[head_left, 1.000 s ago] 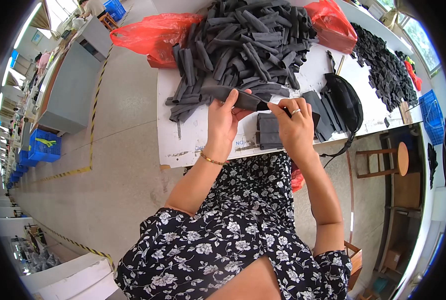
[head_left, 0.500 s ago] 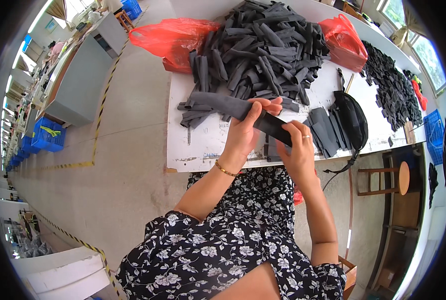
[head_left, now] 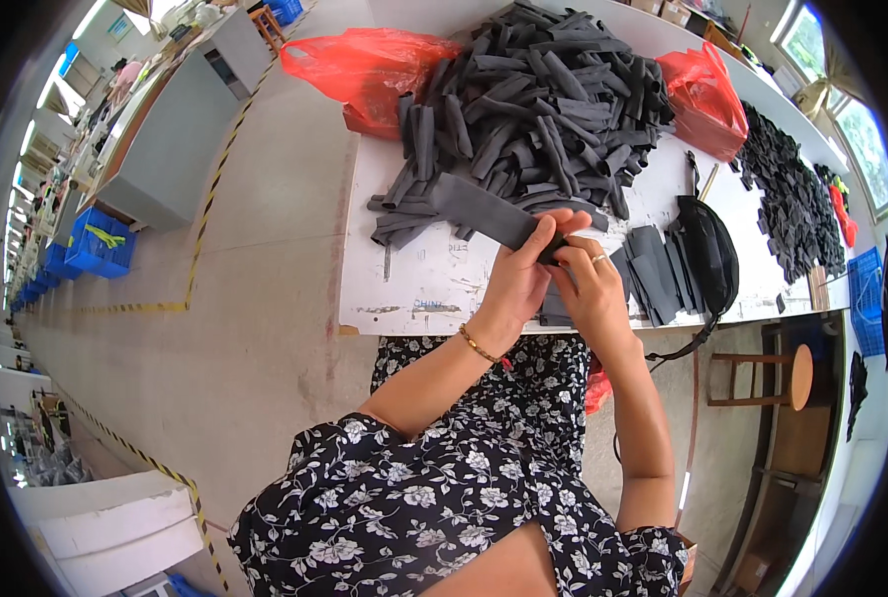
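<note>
Both forearms reach forward over the near edge of the desk (head_left: pixel 414 289); left hand (head_left: pixel 519 281) and right hand (head_left: pixel 588 289) meet, fingers curled in a pinching grip.

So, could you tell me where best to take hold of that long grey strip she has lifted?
Grip the grey strip at its near end, coming from the person's side, where both hands pinch it. The far end slants away over the white table.
</note>
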Motion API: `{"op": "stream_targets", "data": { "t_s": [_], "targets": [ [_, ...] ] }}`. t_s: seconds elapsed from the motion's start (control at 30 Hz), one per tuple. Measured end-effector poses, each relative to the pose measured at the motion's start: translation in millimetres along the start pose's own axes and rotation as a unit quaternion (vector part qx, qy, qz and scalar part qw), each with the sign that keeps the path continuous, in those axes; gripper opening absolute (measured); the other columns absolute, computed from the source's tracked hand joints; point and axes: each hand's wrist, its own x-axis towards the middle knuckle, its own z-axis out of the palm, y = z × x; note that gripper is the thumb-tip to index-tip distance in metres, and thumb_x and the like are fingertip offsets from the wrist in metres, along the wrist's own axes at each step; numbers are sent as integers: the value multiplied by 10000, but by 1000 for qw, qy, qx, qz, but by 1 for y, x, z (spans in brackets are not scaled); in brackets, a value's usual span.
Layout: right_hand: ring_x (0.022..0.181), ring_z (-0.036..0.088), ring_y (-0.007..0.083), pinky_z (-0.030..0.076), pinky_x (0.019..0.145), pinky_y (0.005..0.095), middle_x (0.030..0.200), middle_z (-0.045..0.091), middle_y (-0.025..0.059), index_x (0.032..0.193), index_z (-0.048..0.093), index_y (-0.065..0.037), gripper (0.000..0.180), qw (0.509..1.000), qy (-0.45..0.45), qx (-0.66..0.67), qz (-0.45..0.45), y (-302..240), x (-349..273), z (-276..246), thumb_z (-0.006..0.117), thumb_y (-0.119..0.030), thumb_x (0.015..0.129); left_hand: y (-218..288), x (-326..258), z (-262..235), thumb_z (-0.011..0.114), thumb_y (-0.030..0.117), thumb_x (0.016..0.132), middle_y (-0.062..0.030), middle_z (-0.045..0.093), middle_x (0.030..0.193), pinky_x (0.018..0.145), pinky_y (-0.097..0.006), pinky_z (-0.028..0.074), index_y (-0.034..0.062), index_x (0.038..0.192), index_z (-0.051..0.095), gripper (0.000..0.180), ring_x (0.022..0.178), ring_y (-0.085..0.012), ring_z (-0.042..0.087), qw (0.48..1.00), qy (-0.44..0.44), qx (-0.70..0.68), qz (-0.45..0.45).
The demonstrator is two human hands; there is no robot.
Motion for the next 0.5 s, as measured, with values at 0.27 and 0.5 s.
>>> {"op": "stream_targets", "data": {
  "t_s": [0.27, 0.5],
  "targets": [
    [793, 623, 342, 511, 666, 393, 965, 622, 140, 892, 584, 0, 151, 998, 27, 42, 32, 9, -3, 1, 681, 25, 780, 7, 5, 8, 505, 254, 992, -138, 667, 1025, 1012, -422, 460, -10, 1158, 537, 314, 1055, -302, 627, 995, 28, -33, 89],
    [771, 629, 319, 511, 650, 371, 958, 631, 133, 871, 587, 0, 130, 997, 35, 51, 49, 8, -3, 4, 681, 26, 784, -1, 5, 7, 492, 251, 998, -137, 667, 1017, 1006, -416, 466, -9, 1155, 541, 308, 1047, -294, 632, 994, 40, -37, 90]
  ]
}}
